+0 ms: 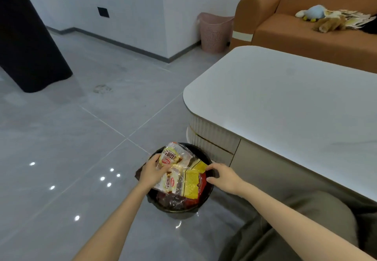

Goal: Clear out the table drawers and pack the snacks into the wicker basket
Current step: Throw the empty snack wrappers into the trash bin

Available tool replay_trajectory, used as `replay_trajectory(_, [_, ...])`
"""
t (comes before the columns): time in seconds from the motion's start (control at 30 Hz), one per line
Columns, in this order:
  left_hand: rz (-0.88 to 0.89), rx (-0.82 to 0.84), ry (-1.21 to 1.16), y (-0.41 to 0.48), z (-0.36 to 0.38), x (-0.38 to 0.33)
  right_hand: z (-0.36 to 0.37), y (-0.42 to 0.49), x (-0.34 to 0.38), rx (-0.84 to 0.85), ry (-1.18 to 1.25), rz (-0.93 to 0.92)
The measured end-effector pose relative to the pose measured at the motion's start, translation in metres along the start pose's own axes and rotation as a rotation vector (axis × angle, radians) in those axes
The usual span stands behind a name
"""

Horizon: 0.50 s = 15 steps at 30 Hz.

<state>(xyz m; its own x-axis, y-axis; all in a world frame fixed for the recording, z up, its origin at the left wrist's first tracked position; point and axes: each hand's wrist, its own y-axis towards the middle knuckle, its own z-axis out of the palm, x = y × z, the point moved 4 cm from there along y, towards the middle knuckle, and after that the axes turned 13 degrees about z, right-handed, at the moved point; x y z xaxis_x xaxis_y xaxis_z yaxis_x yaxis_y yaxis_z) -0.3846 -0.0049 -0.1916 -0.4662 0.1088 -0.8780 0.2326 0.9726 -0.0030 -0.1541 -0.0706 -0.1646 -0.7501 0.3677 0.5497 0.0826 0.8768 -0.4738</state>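
Left hand [152, 171] was seen with fingers curled round the near edge of a clear-wrapped bread packet with white-and-yellow print and a red logo [173, 156], which was held tilted above the load; right hand [221, 176] was seen with fingers curved, the forefinger tip touching the corner of a flat yellow foil packet [191, 183] and the thumb lower, just beside the rim; whether that packet was actually gripped could not be told. Both hands were placed over a dark round basket [179, 209], taken to be the wicker basket of the task, which stood on the grey tiled floor [81, 138] just beside the corner of a white rounded-corner table [285, 101]. Inside the basket a second bread packet of the same print [169, 183], a red wrapper [202, 181] and darker packets were seen, heaped up to the rim. The ribbed cream side of the table [212, 136] was shown with no drawer pulled out. The step in hand was judged to be packing, with the held bread packet being settled on top of the heap. The next move was judged to call for the packet to be laid flat and released, with the yellow packet tucked inward so that nothing would slide over the rim.
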Motion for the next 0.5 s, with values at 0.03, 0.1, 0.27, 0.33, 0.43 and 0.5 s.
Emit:
replay_trajectory(0.03, [-0.044, -0.012, -0.045, -0.001, 0.008, 0.013, 0.006, 0.005, -0.004, 0.002, 0.009, 0.009])
replay_trajectory(0.1, [-0.136, -0.038, -0.105, -0.002, 0.024, 0.038, 0.019, 0.015, -0.013, 0.021, 0.027, 0.041])
replay_trajectory(0.27, [-0.237, 0.010, 0.070, -0.003, 0.058, 0.073, 0.046, 0.030, -0.031, 0.093, -0.052, 0.077])
replay_trajectory(0.33, [-0.150, 0.022, 0.392, -0.002, 0.068, 0.075, 0.048, 0.034, -0.034, 0.081, -0.059, 0.075])
replay_trajectory(0.43, [0.191, 0.028, 0.700, 0.001, 0.082, 0.060, 0.045, 0.040, -0.037, 0.061, -0.016, 0.077])
replay_trajectory(0.5, [0.350, 0.076, 0.714, 0.004, 0.094, 0.055, 0.043, 0.042, -0.035, 0.042, 0.000, 0.073])
